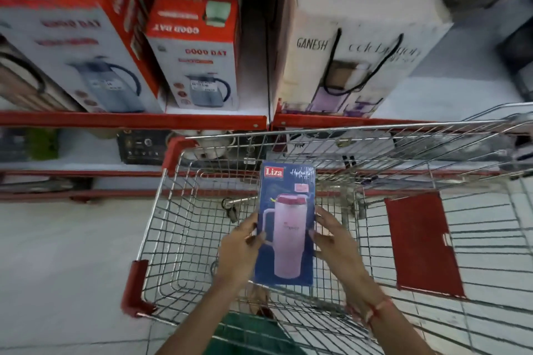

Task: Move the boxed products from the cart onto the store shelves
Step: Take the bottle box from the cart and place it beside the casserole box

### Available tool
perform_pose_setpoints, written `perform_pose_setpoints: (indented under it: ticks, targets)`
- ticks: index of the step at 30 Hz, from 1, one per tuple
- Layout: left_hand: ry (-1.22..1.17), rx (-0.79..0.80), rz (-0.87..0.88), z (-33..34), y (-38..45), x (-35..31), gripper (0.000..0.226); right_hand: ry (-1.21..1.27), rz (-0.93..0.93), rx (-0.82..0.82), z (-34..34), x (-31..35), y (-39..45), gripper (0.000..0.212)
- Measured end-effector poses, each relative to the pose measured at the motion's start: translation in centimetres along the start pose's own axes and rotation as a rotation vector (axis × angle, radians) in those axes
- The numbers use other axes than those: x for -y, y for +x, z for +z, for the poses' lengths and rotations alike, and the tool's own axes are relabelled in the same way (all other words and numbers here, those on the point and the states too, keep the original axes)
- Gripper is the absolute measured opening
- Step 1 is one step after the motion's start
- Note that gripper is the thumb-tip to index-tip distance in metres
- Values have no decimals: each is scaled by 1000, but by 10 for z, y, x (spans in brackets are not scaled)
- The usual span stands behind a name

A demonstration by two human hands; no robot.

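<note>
A tall blue Liza box (285,210) with a pink tumbler pictured on it stands upright over the wire shopping cart (184,225). My left hand (240,245) grips its left edge and my right hand (336,239) grips its right edge. The box is above the cart's basket, which shows no other boxes inside. Beyond the cart runs a red-edged store shelf (132,119) holding boxed goods.
On the shelf stand two red-and-white Good Day kettle boxes (199,46) and a white Ganesh box (357,46); a dark gap lies between them. A lower shelf holds a dark appliance (141,147). The cart's red child-seat flap (421,242) is at the right. White tiled floor lies at the left.
</note>
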State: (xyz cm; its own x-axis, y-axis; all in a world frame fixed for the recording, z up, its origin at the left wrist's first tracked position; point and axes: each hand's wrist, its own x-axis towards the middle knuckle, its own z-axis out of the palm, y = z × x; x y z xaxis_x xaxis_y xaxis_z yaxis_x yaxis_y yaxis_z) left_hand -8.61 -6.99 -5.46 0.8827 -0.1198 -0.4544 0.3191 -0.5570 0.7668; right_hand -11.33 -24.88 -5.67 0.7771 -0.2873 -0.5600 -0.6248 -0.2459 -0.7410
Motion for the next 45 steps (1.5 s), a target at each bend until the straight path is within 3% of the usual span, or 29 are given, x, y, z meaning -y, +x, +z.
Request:
perform_pose_setpoints:
  ticks: [6,20,32,38,42,45]
  targets:
    - [-94,-179,216,-62,-60,-47,54,36,-333,-77,-20,56,-80,58]
    - [-436,-243,368,-109,-76,-116,51,59,-632,-205,-50,140,-113,65]
    - [-439,-361,776,-180,-17,-301,53,229,-1008,-408,-129,312,-77,64]
    - [-343,-441,908,-195,31,-382,51,275,-1097,-515,-159,384,-35,60]
    - [-300,-503,973,-195,62,-411,37,272,-1115,-643,-177,409,4,48]
    - [-336,-462,972,-196,76,-426,47,247,-1124,-674,-185,423,17,63]
